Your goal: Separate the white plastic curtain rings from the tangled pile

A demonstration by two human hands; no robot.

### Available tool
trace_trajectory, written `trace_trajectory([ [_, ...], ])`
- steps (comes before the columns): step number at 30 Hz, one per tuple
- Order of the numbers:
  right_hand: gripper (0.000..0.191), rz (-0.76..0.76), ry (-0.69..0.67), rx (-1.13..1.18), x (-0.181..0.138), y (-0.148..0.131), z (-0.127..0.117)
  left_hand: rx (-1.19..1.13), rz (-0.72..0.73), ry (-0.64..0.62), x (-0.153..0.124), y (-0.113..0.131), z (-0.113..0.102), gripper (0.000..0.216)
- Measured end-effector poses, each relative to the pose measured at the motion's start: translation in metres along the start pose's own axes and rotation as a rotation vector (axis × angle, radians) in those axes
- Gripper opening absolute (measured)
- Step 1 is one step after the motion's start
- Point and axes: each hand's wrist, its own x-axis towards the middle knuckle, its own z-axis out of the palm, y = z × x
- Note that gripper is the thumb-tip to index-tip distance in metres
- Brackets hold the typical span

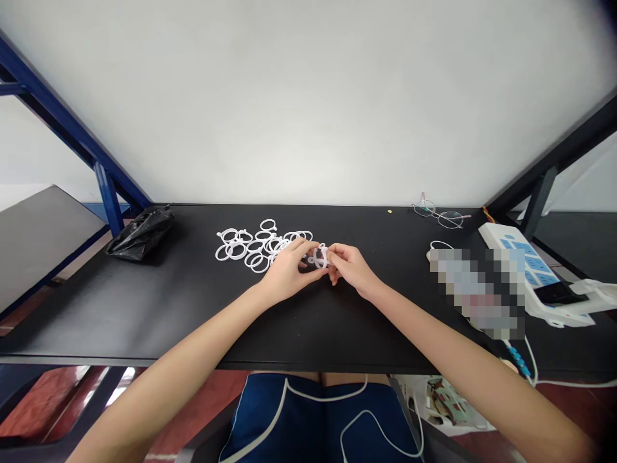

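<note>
Over the desk (pixel 159 308), fingers of the left hand (pixel 285 270) and right hand (pixel 354 265) pinch a white curtain ring (pixel 325 258) between them; the loose curtain rings (pixel 275 244) lie leftward, nearer the left hand.

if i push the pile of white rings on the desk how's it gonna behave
The white rings overlap, so nudging one would probably drag neighbours along. They lie flat on the smooth-looking desk, so they're likelier to slide than roll. Their thin bands suggest little weight.

The rings (pixel 276 245) look smooth plastic, the bag (pixel 141 235) glossy, crinkled plastic.
</note>
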Motion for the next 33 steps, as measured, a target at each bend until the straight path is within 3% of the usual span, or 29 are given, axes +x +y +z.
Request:
trace_trajectory([
  [5, 0.044, -0.042, 0.150, 0.128, 0.002, -0.001, -0.002, 0.087, 0.070, -0.047, -0.002, 0.005, 0.002, 0.037],
  [9, 0.044, -0.032, 0.270, 0.278, 0.005, -0.004, -0.009, 0.130, 0.065, -0.051, -0.002, 0.007, 0.002, 0.037],
  [12, 0.046, -0.102, 0.348, 0.248, 0.008, -0.006, -0.016, 0.125, 0.043, -0.033, -0.002, 0.005, -0.001, 0.036],
  [21, 0.038, -0.122, 0.215, -0.074, 0.013, 0.004, -0.023, 0.337, 0.200, -0.036, -0.003, -0.001, -0.003, 0.035],
  [33, 0.029, -0.229, 0.188, -0.262, 0.016, 0.017, -0.023, 0.414, 0.216, -0.095, -0.003, 0.002, -0.003, 0.037],
])
